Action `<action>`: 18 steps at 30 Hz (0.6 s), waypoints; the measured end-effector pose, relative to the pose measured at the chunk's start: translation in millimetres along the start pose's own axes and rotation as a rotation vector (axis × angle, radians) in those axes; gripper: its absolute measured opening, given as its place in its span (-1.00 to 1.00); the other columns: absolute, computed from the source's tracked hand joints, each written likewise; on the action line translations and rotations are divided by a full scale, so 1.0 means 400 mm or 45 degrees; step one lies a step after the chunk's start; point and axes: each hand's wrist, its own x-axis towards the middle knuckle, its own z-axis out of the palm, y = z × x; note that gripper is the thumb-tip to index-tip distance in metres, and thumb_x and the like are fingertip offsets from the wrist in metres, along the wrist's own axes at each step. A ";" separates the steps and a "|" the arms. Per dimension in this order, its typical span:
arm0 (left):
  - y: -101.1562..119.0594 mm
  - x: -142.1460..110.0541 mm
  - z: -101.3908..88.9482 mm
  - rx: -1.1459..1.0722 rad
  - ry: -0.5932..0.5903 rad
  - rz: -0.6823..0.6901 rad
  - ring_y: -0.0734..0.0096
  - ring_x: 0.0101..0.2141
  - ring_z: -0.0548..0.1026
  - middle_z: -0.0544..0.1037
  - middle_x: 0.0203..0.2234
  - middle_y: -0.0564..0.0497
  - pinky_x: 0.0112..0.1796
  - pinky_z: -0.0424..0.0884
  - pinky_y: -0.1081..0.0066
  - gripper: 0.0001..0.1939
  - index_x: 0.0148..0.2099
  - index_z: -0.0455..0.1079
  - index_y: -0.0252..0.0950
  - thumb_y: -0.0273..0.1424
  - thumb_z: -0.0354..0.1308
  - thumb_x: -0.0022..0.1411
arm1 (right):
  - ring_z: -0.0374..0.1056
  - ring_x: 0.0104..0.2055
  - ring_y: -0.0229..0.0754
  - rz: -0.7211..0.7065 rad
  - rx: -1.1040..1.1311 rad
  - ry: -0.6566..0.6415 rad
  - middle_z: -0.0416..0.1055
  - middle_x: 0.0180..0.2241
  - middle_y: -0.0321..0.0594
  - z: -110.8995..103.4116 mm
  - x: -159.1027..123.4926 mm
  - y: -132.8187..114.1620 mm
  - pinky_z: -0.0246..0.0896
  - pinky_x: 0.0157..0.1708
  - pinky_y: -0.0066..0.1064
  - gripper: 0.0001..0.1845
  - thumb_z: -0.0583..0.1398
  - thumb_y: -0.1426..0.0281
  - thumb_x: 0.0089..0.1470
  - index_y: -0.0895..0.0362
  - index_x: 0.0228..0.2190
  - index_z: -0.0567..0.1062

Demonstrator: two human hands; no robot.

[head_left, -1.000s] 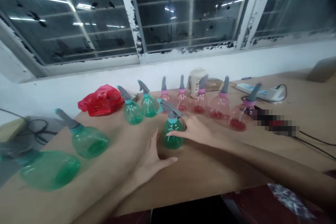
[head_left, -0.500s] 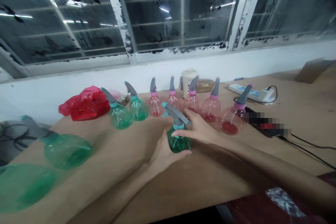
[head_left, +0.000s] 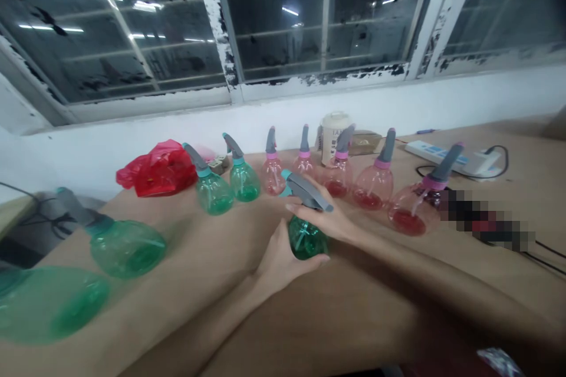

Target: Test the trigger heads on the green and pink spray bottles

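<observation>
A green spray bottle (head_left: 308, 238) with a grey and teal spray head (head_left: 307, 190) is between my two hands, over the middle of the table. My left hand (head_left: 283, 256) wraps around the lower body of the bottle, its thumb near the base. Around the neck, just under the spray head, my right hand (head_left: 325, 215) is closed; some of its fingers are hidden behind the bottle. Behind them stand several pink spray bottles (head_left: 372, 185) with grey heads, in a row. To the left are more green spray bottles (head_left: 214, 193), including a large one (head_left: 128, 247) close by.
A red plastic bag (head_left: 157, 171) lies at the back left by the wall. A white cup (head_left: 335, 138) stands behind the pink bottles. On the right are a white power strip (head_left: 437, 153) with a plugged-in charger and a blurred-out dark object with cables.
My right hand has shifted up and over the neck of the green spray bottle, covering its collar. The left hand keeps its hold. The whole view has turned slightly left.
</observation>
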 end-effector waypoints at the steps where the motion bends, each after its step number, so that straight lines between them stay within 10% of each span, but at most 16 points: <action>1: 0.001 0.001 0.000 0.006 0.002 -0.011 -0.04 0.06 0.34 0.36 0.03 -0.18 0.00 0.30 -0.02 -0.12 0.19 -0.01 -0.26 -0.15 0.33 -0.10 | 0.35 -0.33 -0.18 0.001 -0.006 -0.008 0.43 -0.30 -0.30 -0.001 0.000 0.001 0.28 -0.24 -0.26 -0.69 0.18 0.31 -0.01 0.03 -0.16 0.37; 18: 0.016 0.006 0.000 0.054 -0.009 0.005 -0.04 0.03 0.36 0.38 0.00 -0.17 -0.03 0.31 -0.02 -0.20 0.16 0.04 -0.26 -0.16 0.29 -0.07 | 0.06 -0.59 -0.36 0.027 -0.106 -0.105 0.12 -0.62 -0.45 -0.016 0.004 -0.007 0.09 -0.54 -0.48 -0.94 0.13 0.43 -0.03 0.10 -0.52 0.34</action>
